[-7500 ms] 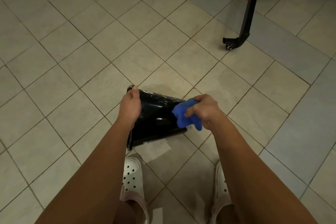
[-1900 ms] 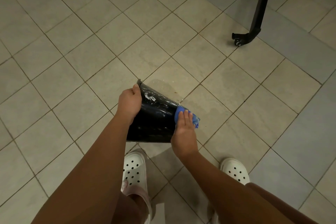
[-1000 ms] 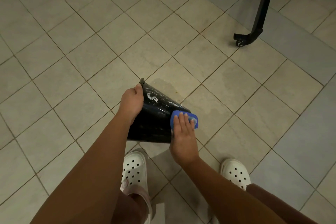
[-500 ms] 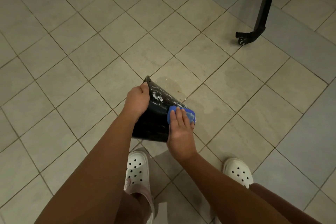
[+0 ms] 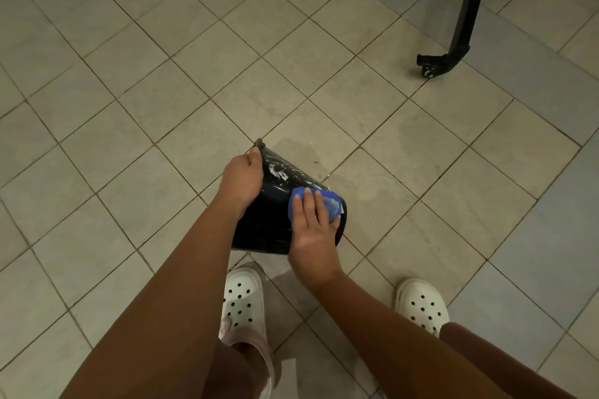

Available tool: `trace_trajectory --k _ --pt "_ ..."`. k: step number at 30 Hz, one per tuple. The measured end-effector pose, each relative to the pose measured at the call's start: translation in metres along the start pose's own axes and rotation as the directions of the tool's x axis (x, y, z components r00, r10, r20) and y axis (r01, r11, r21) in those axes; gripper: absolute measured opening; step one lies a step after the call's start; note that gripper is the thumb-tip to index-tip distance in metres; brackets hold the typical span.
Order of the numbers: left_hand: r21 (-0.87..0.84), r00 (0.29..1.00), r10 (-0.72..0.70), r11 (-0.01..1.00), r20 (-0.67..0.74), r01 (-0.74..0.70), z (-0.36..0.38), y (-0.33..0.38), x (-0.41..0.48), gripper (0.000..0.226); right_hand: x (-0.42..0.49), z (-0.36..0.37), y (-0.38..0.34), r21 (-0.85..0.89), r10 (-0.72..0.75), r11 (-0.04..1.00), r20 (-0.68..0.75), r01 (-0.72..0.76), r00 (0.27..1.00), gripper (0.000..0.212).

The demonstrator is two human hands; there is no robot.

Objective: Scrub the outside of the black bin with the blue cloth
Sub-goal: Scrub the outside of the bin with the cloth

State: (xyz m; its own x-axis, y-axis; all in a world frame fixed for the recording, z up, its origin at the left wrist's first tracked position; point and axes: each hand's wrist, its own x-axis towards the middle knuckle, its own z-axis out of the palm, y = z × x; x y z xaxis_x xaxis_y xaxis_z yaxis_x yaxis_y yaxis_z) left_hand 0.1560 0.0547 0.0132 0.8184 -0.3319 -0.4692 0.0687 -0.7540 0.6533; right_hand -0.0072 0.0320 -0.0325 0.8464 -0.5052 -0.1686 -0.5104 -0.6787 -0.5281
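Observation:
The black bin (image 5: 272, 223) lies tilted on the tiled floor in front of my feet, with white soapy smears on its upper side. My left hand (image 5: 241, 180) grips its rim at the far left end, fingers curled round the edge. My right hand (image 5: 312, 227) lies flat with straight fingers on the blue cloth (image 5: 330, 204), pressing it against the bin's side near the right end. Most of the cloth is hidden under my fingers.
A black metal leg with a caster (image 5: 434, 65) stands at the upper right. A wet patch (image 5: 366, 185) spreads on the tiles beyond the bin. My white clogs (image 5: 243, 298) (image 5: 421, 304) stand just behind the bin.
My right hand has slid the cloth slightly to and fro along the bin's side near its right end. The left hand's grip on the rim is unchanged.

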Motion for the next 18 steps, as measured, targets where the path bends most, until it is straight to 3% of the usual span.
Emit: trace_trajectory --k 7,12,14,16,18 --pt "-0.004 1.0 0.015 1.0 -0.004 -0.015 0.001 0.0 -0.002 0.059 0.005 -0.012 0.006 0.101 0.23 0.966 0.092 -0.239 0.969 0.072" --pt "-0.001 1.0 -0.006 1.0 -0.001 0.006 -0.001 0.002 -0.003 0.057 -0.013 0.005 -0.009 -0.027 0.057 0.998 0.067 -0.055 0.996 0.087" --pt "0.0 1.0 -0.008 1.0 0.005 0.008 0.0 0.004 -0.003 0.058 -0.006 0.003 -0.009 -0.049 -0.03 0.998 0.037 0.032 0.999 0.082" --pt "-0.006 1.0 -0.011 1.0 0.006 0.011 0.001 0.005 -0.003 0.057 0.007 -0.007 -0.008 0.003 -0.014 1.0 0.016 0.014 1.0 0.077" --pt "-0.011 1.0 -0.003 1.0 0.003 0.003 0.002 0.005 -0.004 0.057 0.017 -0.016 -0.005 0.062 0.097 0.993 0.112 -0.104 0.989 0.076"
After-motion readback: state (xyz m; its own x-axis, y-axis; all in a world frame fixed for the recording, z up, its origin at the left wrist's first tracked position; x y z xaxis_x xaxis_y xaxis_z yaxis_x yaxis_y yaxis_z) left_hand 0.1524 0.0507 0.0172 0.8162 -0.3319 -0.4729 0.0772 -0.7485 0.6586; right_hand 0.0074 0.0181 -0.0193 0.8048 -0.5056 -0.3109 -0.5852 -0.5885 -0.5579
